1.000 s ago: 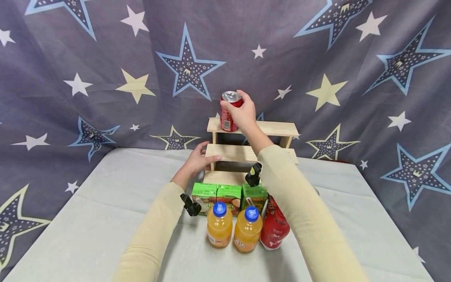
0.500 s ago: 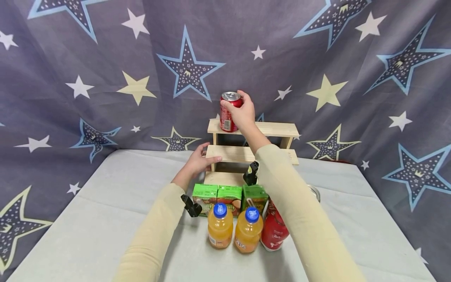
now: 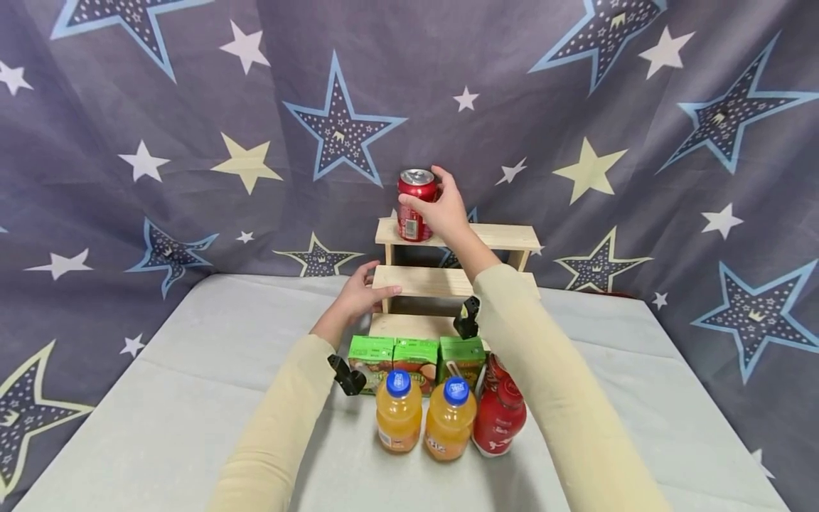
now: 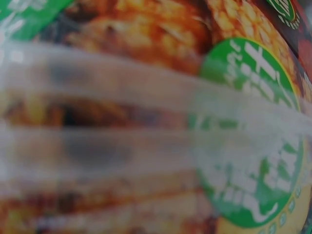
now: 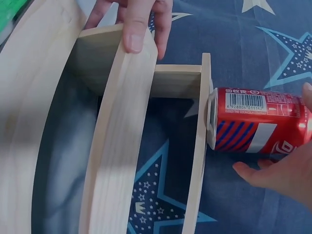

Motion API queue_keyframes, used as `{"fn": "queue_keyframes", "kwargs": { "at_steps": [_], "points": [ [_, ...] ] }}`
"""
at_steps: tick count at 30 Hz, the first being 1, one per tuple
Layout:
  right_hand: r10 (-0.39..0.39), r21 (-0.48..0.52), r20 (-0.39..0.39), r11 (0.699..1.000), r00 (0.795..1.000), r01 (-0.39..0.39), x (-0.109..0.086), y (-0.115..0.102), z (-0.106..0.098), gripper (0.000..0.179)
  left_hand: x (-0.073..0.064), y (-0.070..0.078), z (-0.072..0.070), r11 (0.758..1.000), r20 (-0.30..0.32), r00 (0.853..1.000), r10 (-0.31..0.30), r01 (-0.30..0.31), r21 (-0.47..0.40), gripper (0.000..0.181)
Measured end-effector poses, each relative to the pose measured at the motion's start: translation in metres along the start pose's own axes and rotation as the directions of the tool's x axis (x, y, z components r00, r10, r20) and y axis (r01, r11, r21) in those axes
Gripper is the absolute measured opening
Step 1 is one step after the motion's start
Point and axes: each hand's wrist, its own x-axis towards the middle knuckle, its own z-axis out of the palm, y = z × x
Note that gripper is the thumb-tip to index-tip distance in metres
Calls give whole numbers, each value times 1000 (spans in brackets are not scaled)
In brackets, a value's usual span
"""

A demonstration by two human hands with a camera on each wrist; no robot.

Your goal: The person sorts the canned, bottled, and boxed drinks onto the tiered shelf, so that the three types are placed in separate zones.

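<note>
Right hand (image 3: 444, 210): thumb and fingers were curled round a red can (image 3: 416, 222), which stood upright at the left end of the top step (image 3: 495, 234) of a wooden stand (image 3: 409, 326). Left hand (image 3: 357, 293): gripped the left end of the middle step (image 3: 429, 281). Nearer: three green juice boxes (image 3: 416, 350) stood behind two orange drink bottles (image 3: 399, 414); one red bottle (image 3: 499, 419) stood to their right.
</note>
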Motion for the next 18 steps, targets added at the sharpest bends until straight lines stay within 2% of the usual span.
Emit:
{"fn": "queue_keyframes", "kwargs": {
  "at_steps": [9,18],
  "points": [
    [-2,-123,-22,992,1000,-1,-11,5,-25,80,1,-1,2,1000,1,1000,4,-4,-4,88],
    [19,-182,-10,983,1000,-21,-28,15,-50,80,0,-1,-1,1000,5,1000,-3,3,14,89]
  ]
}}
